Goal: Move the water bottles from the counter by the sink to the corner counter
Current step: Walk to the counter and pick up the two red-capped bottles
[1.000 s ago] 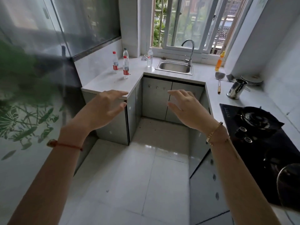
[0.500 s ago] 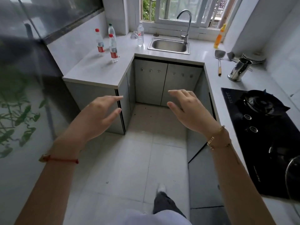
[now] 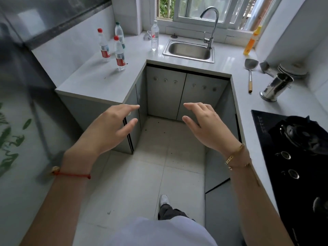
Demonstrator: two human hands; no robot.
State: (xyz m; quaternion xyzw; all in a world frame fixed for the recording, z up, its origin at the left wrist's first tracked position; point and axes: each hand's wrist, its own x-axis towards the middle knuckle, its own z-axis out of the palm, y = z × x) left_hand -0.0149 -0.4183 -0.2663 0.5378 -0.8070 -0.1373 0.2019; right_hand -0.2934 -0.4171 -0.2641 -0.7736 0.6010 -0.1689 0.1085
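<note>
My left hand (image 3: 113,126) and right hand (image 3: 205,125) hang out in front of me over the floor, both empty, fingers spread and loosely curved, palms turned toward each other. Neither touches anything. A red string bracelet (image 3: 71,174) sits on my left wrist and a gold bracelet (image 3: 234,155) on my right.

One clear water bottle (image 3: 154,37) stands upright on the counter just left of the steel sink (image 3: 189,50), with what looks like a crumpled bit of clear plastic (image 3: 147,36) beside it, though it is too small to be sure. On the corner counter (image 3: 99,77) to my left three more bottles stand upright, close together: a front red-capped bottle (image 3: 119,54), a second red-capped bottle (image 3: 103,45) behind and left of it, and a green-capped bottle (image 3: 119,35) nearest the wall.

On the right-hand counter lie a metal spatula (image 3: 250,71) and a steel cup (image 3: 276,87), with the black gas stove (image 3: 298,139) nearer me.
</note>
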